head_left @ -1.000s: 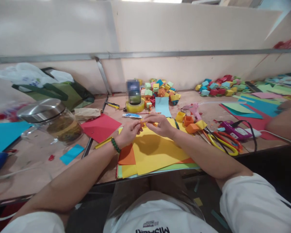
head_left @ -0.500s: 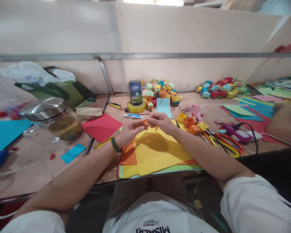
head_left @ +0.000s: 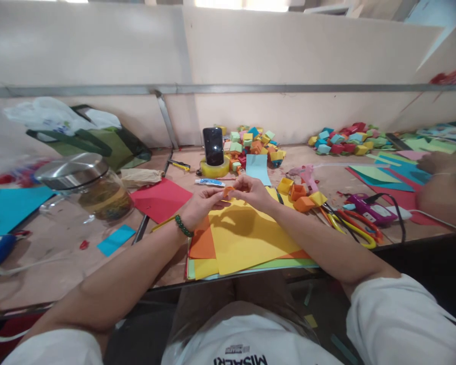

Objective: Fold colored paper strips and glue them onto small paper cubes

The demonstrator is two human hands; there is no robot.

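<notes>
Left hand (head_left: 205,205) and right hand (head_left: 253,192) both pinch a small folded orange paper piece (head_left: 228,191) above flat yellow paper sheets (head_left: 251,238). Piece looks part-formed; multicoloured paper cubes (head_left: 256,147), seemingly complete, lie heaped on the tabletop (head_left: 41,284).

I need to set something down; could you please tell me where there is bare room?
Front left, between the left forearm, blue strip and blue device, though a cable crosses there; also a smaller patch between the left cube heap and right cube heap. Around the scissors and purple device it is crowded.
</notes>
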